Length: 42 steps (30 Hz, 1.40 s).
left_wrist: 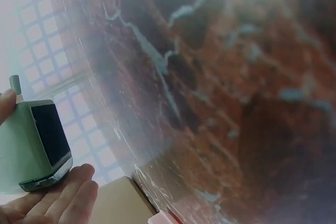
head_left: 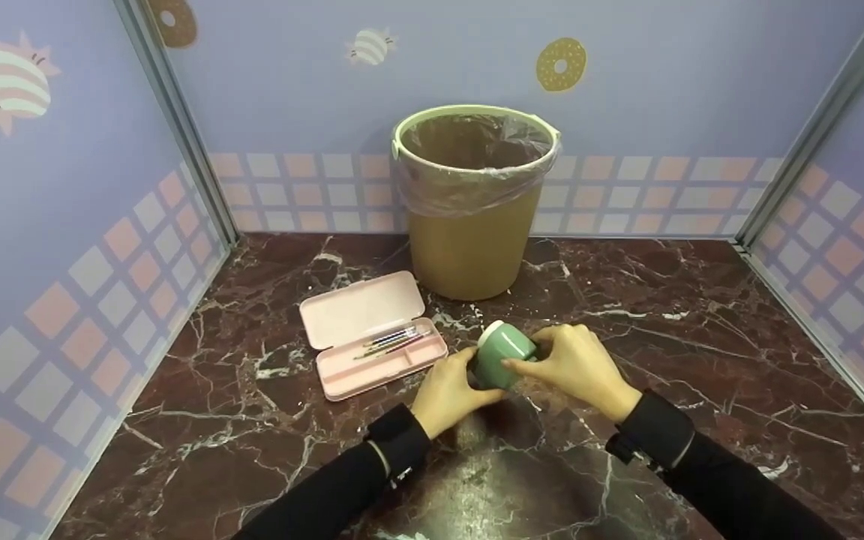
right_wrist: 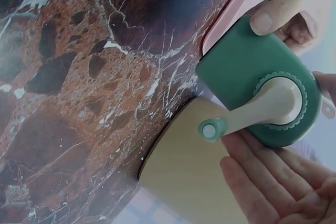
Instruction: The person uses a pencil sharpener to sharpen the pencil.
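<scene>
A green crank pencil sharpener (head_left: 505,354) is held tilted above the table, between both hands. My left hand (head_left: 447,391) grips its left side, thumb low on the body; in the right wrist view that thumb (right_wrist: 262,23) presses a corner. From the right, my right hand (head_left: 580,367) holds the other end with thumb and fingers. An off-white crank (right_wrist: 252,109) with a green knob shows on the sharpener's face. The left wrist view shows its dark panel (left_wrist: 51,132), with fingers (left_wrist: 71,198) beneath the body.
Left of the hands lies an open pink pencil case (head_left: 357,379) with several pencils (head_left: 396,343) in it. Behind stands a tan bin (head_left: 469,251) lined with a clear bag. Patterned walls enclose the marbled table (head_left: 267,442) at the back and sides.
</scene>
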### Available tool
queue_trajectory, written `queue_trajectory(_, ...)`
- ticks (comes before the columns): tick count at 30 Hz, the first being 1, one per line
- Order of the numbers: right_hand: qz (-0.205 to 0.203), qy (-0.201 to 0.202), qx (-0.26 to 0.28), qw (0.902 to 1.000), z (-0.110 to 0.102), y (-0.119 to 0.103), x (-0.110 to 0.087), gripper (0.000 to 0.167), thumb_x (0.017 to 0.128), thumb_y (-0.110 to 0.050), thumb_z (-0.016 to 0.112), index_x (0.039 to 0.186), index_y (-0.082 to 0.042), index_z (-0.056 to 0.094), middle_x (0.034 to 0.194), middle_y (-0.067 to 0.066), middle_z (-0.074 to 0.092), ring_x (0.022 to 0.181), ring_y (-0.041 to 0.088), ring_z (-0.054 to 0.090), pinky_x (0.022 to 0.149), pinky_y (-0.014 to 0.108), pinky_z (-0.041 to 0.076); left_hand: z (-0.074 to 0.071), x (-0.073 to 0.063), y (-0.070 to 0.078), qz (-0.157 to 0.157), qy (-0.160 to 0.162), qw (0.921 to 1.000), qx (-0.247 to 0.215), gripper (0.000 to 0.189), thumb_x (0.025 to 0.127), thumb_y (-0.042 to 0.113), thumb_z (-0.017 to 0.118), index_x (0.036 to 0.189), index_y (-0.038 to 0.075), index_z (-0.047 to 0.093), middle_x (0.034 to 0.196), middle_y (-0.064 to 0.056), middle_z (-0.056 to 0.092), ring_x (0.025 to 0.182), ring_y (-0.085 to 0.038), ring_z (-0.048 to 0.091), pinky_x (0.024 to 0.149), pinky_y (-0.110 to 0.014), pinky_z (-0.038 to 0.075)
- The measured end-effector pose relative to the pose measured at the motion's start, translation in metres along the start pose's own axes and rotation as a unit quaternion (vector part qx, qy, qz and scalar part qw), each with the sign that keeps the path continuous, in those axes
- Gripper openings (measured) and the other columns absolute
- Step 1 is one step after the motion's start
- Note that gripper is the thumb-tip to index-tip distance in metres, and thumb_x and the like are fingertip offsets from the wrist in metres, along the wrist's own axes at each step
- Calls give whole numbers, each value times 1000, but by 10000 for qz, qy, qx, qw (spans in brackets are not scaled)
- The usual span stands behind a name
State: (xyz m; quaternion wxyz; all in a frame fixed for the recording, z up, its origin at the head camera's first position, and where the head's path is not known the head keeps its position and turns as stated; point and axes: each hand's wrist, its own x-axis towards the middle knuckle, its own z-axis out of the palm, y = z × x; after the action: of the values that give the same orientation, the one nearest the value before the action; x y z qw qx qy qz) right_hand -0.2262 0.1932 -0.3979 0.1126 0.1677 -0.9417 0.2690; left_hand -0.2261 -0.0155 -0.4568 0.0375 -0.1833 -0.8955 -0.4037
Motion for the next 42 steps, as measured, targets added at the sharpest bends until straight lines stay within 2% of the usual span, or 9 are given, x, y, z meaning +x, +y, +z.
queue_trajectory(14, -151, -459, 72, 9988, -12, -2, -2, 47, 81, -58, 80, 93, -13, 81, 65, -4, 72, 45, 2, 47, 49, 21, 41, -13, 2, -5, 177, -307, 9990, -275, 68, 75, 33, 87, 131, 0, 65, 117, -14, 76, 102, -26, 72, 90, -39, 58)
queue_trajectory(21, -664, -990, 573, 9912, -28, 4, 2, 44, 93, -48, 71, 110, -9, 79, 91, 6, 81, 55, 1, 58, 62, 20, 51, -26, 1, -10, 85, -773, 9936, -815, 66, 77, 34, 87, 130, 2, 66, 118, -13, 76, 105, -22, 71, 96, -40, 57)
queue_trajectory(25, -955, -1152, 618, 9868, -37, 15, 3, 42, 98, -39, 66, 123, -6, 73, 106, 11, 80, 60, -5, 59, 66, 19, 51, -31, 0, -15, 95, -1285, 9843, -1206, 61, 79, 31, 87, 130, 6, 67, 119, -9, 76, 105, -18, 72, 96, -38, 58)
queue_trajectory(29, -1135, -1487, 479, 9812, -43, 23, 3, 43, 95, -22, 73, 133, -3, 66, 80, 11, 76, 48, -7, 47, 53, 18, 44, -34, -1, -20, 254, -1803, 9726, -1446, 56, 80, 30, 86, 129, 9, 68, 119, -8, 77, 104, -14, 73, 95, -31, 58)
queue_trajectory(31, -1374, -1596, 283, 9772, -45, 24, 3, 50, 90, -14, 77, 136, -2, 64, 85, 13, 77, 52, 0, 57, 56, 20, 50, -35, -1, -21, 299, -2128, 9632, -1617, 55, 81, 27, 86, 129, 9, 68, 120, -8, 76, 103, -12, 74, 94, -28, 58)
queue_trajectory(32, -1481, -1669, 210, 9746, -45, 24, 3, 53, 88, -11, 78, 138, -3, 63, 88, 13, 77, 57, 5, 63, 59, 23, 54, -35, -1, -21, 299, -2277, 9585, -1692, 54, 81, 25, 86, 129, 9, 68, 121, -9, 76, 102, -11, 74, 93, -26, 58)
queue_trajectory(34, -1772, -1746, 103, 9685, -46, 23, 3, 59, 84, -8, 81, 140, -4, 61, 114, 13, 78, 84, 17, 76, 78, 32, 61, -35, -2, -21, 297, -2528, 9498, -1821, 53, 82, 23, 85, 129, 8, 68, 122, -9, 76, 101, -10, 74, 92, -24, 58)
queue_trajectory(36, -2074, -1781, -77, 9619, -45, 19, 3, 64, 81, -8, 83, 141, -7, 61, 134, 12, 71, 110, 23, 74, 94, 39, 59, -34, -3, -20, 287, -2719, 9433, -1885, 51, 82, 21, 85, 129, 9, 69, 122, -8, 76, 99, -8, 74, 91, -23, 58)
queue_trajectory(42, -2662, -1848, -601, 9441, -44, 4, -1, 74, 72, -12, 87, 142, -17, 62, 142, 6, 66, 123, 25, 68, 101, 44, 56, -29, -4, -16, 322, -3029, 9325, -1938, 49, 83, 19, 84, 128, 6, 68, 125, -10, 74, 103, -9, 74, 93, -24, 58)
